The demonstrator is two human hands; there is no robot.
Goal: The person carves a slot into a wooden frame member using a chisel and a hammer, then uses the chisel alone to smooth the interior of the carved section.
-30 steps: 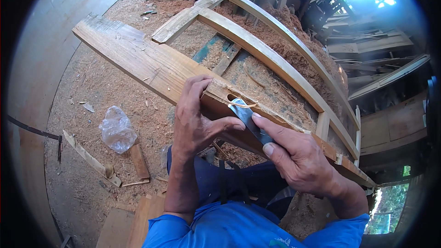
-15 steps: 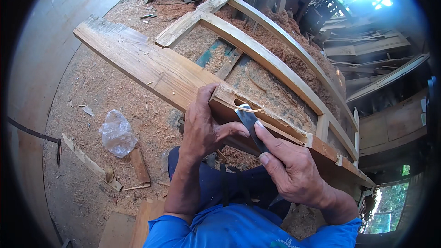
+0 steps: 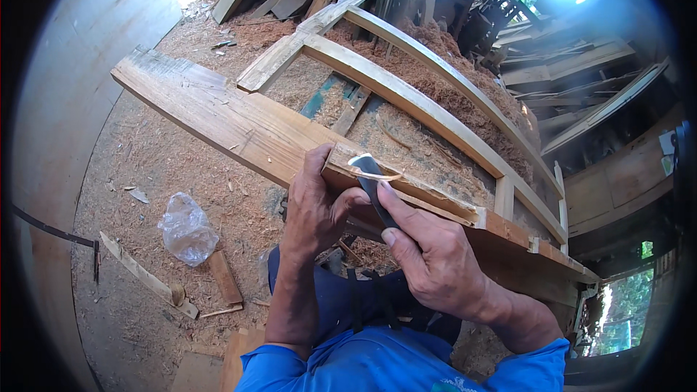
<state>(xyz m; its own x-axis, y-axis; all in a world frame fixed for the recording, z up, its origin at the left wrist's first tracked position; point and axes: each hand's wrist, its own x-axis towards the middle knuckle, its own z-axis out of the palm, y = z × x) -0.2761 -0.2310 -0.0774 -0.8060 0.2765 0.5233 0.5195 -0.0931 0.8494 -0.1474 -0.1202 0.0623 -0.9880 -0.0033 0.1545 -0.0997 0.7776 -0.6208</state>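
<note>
A dark, flat chisel (image 3: 372, 187) lies in my right hand (image 3: 438, 258), its thumb and fingers closed along the blade. The bright cutting edge rests on the top of a narrow wooden piece (image 3: 432, 202), where a thin curled shaving (image 3: 390, 176) lies across the blade. My left hand (image 3: 314, 207) is wrapped round the left end of that piece, its thumb pointing toward the chisel. Beneath and behind the piece runs a broad wooden plank (image 3: 247, 127). The chisel's rear end is hidden in my right hand.
A curved wooden frame (image 3: 414, 87) extends beyond the plank. Sawdust and shavings cover the floor. A crumpled clear plastic bag (image 3: 187, 229), a long offcut (image 3: 145, 272) and a short brown block (image 3: 226, 278) lie at left. Scrap boards (image 3: 573, 65) are piled at far right.
The chisel and my right hand have shifted left along the wooden piece, nearer its left end. The view has also shifted slightly. My left hand keeps its grip.
</note>
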